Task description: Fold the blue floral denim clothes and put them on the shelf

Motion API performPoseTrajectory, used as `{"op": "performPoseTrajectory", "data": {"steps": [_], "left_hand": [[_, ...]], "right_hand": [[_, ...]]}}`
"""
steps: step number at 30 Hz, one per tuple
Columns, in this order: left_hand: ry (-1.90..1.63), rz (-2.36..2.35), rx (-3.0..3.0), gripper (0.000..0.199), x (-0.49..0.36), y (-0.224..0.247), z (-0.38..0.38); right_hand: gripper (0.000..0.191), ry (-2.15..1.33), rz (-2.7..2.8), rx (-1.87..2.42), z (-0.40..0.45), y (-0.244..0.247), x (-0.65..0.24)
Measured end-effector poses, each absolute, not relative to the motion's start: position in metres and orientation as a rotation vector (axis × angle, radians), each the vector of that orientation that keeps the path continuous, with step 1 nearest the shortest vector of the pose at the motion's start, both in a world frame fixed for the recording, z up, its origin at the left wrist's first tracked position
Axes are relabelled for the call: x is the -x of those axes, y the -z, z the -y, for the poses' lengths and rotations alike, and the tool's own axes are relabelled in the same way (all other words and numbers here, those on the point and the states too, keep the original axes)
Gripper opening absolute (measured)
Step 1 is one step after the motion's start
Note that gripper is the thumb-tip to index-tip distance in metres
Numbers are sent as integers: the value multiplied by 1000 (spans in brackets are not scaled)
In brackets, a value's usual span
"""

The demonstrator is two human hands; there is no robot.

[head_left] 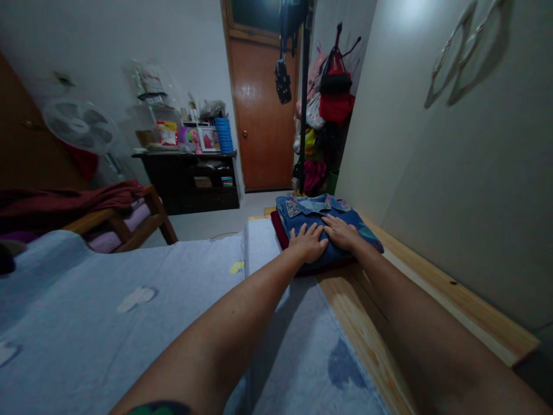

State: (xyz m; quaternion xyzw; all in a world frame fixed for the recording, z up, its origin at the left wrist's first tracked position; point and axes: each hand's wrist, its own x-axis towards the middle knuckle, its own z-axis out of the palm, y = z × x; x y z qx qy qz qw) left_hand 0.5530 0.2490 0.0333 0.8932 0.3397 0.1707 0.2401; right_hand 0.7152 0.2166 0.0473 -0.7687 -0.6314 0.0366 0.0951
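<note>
A folded blue denim shirt [311, 207] with a patterned collar lies on top of a dark red folded garment [280, 230], near the far end of the bed. My left hand [308, 242] rests flat on the shirt's near left part, fingers spread. Beside it, my right hand [341, 232] lies on the shirt with its fingers stretched toward the left hand. Neither hand grips the cloth. Both forearms reach forward over the bed, and the palms' undersides are hidden.
A light blue sheet [181, 305] covers the bed, bordered by a wooden edge [367, 334]. On the right stands a pale wardrobe [466, 173]. A wooden chair [159, 216] with clothes, a fan [82, 127] and a dark cabinet [185, 184] are left; hanging bags [334, 98] are behind.
</note>
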Motion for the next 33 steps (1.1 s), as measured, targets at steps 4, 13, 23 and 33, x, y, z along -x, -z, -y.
{"op": "performPoseTrajectory", "data": {"steps": [4,13,23,33], "left_hand": [[-466,-969,-2465,61,-548,-28,-241],[-231,-1074,-2612,77,-509,-22,-206],[-135,-1219,-2574,72,-331,6,-111],[-2,-1710,-2448,64,-154,46,-55]], "right_hand": [[56,-136,1907,2301,-216,-48,-716],[57,-53,1956,2411,-216,-49,-710],[45,353,1724,2502,-196,-67,-667],[49,-46,1846,2272,-143,-67,-549]]}}
